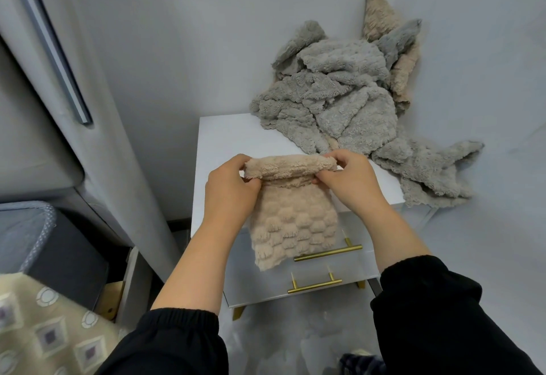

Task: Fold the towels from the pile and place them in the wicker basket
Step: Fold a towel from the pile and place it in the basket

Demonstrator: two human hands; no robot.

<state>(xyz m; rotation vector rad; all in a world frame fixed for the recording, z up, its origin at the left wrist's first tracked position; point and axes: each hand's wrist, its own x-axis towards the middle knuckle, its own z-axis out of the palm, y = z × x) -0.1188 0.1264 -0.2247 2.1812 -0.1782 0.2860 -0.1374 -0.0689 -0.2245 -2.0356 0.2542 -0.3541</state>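
**A:** Where's the towel now?

**B:** The beige fluffy towel with the bubble-pattern pile (292,215) is held between both hands in front of the white bedside cabinet (230,138). Its top edge is rolled over into a thick lip. The rest hangs down toward the person, covering part of the drawer front and one brass bar handle (328,253). I can't tell whether it rests on the cabinet top.

**A:** And the hands?

**B:** The left hand (230,188) pinches the left end of the rolled lip, with fingers curled over and thumb underneath. The right hand (351,179) does the same at the right end. Neither is spread flat.

**A:** Which way does it lie?

**B:** The gripped edge runs left to right, hand to hand. The free length runs away from it, down toward the person. My guess is that any further fold turns about that left-right line, with both hands sharing the work evenly.

**A:** The pile?

**B:** A heap of crumpled grey and beige towels (339,102) sits at the back right of the cabinet top, against the wall. It is beyond the right hand, so that hand is nearer for the next pickup.

**A:** And the basket?

**B:** I can't see anything I'd call wicker. A grey-rimmed bin (44,221) sits low on the left, on the left hand's side. I can't say whether it is the target.
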